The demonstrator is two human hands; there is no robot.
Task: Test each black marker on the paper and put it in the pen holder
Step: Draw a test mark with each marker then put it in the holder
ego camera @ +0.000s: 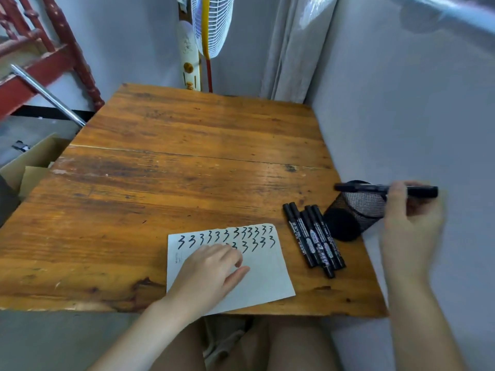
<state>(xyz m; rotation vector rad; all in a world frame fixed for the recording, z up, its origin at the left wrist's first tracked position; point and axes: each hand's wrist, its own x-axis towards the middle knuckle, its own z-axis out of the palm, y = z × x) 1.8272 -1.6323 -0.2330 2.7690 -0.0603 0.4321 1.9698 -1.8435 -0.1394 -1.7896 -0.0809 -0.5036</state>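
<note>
A black marker (pixel 385 189) was held in the right hand (pixel 411 226), with the fingers curled around its right part. The marker was kept almost level, directly above the open mouth of the black mesh pen holder (pixel 353 210). The holder appeared tilted in this wide view, with its dark round base towards the camera, and it stood at the right edge of the wooden table (pixel 187 156), close to the grey wall (pixel 401 116).

Just to the left of the holder, a group of capped black markers (pixel 313 236) was laid side by side on the table, touching one another. Their exact number could not be told for sure; about five were seen.

The left hand (pixel 211 266) was rested flat on the white paper (pixel 265 274), with the fingers relaxed and almost straight, and nothing was gripped by it. The paper was placed near the front edge of the table. Two rows of black "3"-like marks (pixel 241 234) were written along its upper part, and the left end of the lower row was partly covered by the fingers.

Behind the table, a white fan (pixel 211 25) was seen, and a cardboard box (pixel 29 164) was seen at the left side.
</note>
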